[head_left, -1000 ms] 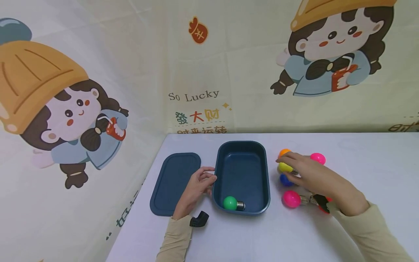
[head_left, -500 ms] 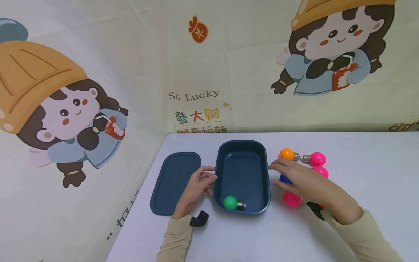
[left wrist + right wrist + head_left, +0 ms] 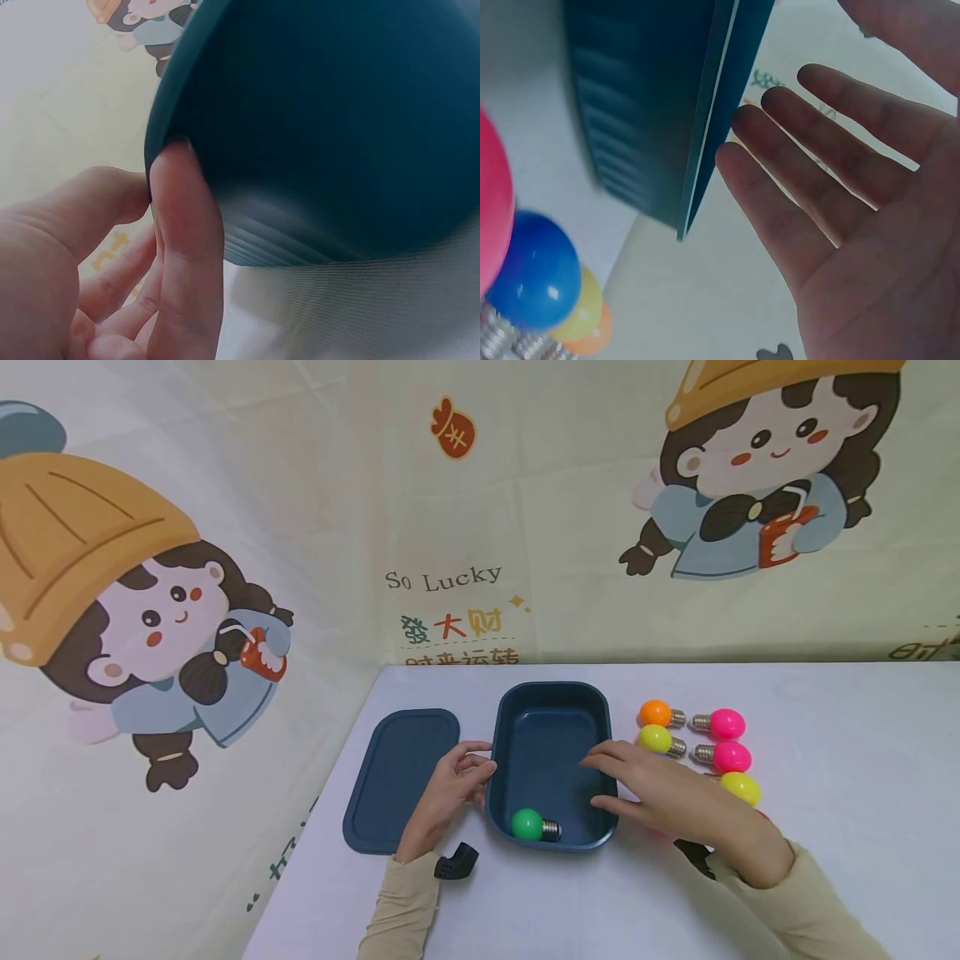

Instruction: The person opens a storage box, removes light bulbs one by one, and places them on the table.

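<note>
My left hand point(image 3: 450, 785) pinches the left rim of a dark blue rectangular box point(image 3: 551, 752). In the left wrist view its finger point(image 3: 184, 217) lies on the outer wall, with the thumb at the rim's other side. A green light bulb point(image 3: 527, 825) with a metal screw base lies in the box's near end. Over the box's right rim, my right hand point(image 3: 667, 793) reaches with fingers spread and nothing in it. The right wrist view shows its bare palm point(image 3: 870, 285) beside the box wall point(image 3: 645, 112).
Right of the box lie coloured bulbs: orange point(image 3: 656, 713), yellow point(image 3: 655, 739), pink point(image 3: 727, 724) and several more, partly hidden by my right hand. A blue bulb point(image 3: 540, 270) shows in the right wrist view. A flat dark blue lid point(image 3: 405, 777) lies left of the box.
My right hand has moved left from over the bulbs to over the box's right rim, uncovering the orange and yellow bulbs. The left hand and the green bulb have stayed put.
</note>
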`<act>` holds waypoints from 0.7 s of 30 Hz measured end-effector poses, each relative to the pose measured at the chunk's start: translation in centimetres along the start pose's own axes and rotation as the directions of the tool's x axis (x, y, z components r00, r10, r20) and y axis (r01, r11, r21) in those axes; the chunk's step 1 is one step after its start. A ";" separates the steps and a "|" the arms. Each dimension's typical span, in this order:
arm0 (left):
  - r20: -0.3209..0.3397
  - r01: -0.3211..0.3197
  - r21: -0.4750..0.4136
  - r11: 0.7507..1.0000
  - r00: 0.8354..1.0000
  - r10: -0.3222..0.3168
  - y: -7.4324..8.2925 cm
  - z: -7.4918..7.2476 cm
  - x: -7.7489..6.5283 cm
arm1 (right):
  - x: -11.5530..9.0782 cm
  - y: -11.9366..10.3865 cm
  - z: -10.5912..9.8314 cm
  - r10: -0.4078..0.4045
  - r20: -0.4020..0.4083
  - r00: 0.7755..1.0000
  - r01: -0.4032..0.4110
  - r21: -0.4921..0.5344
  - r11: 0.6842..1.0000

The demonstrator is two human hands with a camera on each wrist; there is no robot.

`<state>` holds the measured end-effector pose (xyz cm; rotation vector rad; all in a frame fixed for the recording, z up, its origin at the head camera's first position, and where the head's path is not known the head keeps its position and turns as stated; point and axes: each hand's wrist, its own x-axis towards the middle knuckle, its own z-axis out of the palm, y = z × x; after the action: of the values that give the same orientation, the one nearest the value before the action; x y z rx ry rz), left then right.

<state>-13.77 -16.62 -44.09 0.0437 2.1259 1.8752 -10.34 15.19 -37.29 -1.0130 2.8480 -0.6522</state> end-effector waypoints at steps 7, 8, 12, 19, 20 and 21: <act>-0.011 0.015 -0.010 1.000 1.000 -0.015 0.4 0.0 -0.2 | 1.0 -1.3 0.9 -0.081 0.038 0.996 0.080 0.011 0.997; -0.015 0.016 -0.012 1.000 1.000 -0.016 0.4 0.0 -0.2 | 1.2 -1.5 1.1 -0.095 0.042 0.995 0.096 -0.001 0.995; -0.022 0.017 -0.012 1.000 1.000 -0.017 0.2 0.0 -0.1 | 1.9 -2.3 1.9 -0.125 0.058 0.990 0.127 -0.018 0.992; -0.017 0.014 -0.021 1.000 1.000 -0.014 0.1 0.1 0.0 | 2.5 -3.1 2.7 -0.115 0.078 0.990 0.116 -0.003 0.993; -0.015 0.012 -0.024 1.000 1.000 -0.013 0.1 0.1 0.0 | 2.5 -3.2 2.8 -0.120 0.077 0.990 0.120 -0.001 0.993; -0.014 0.011 -0.026 1.000 1.000 -0.011 0.2 0.1 0.0 | 2.6 -3.3 2.9 -0.123 0.080 0.989 0.123 0.003 0.992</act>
<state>-13.76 -16.52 -43.91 0.0137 2.1066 1.9015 -9.92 10.23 -38.39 -1.1944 2.7361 -0.6028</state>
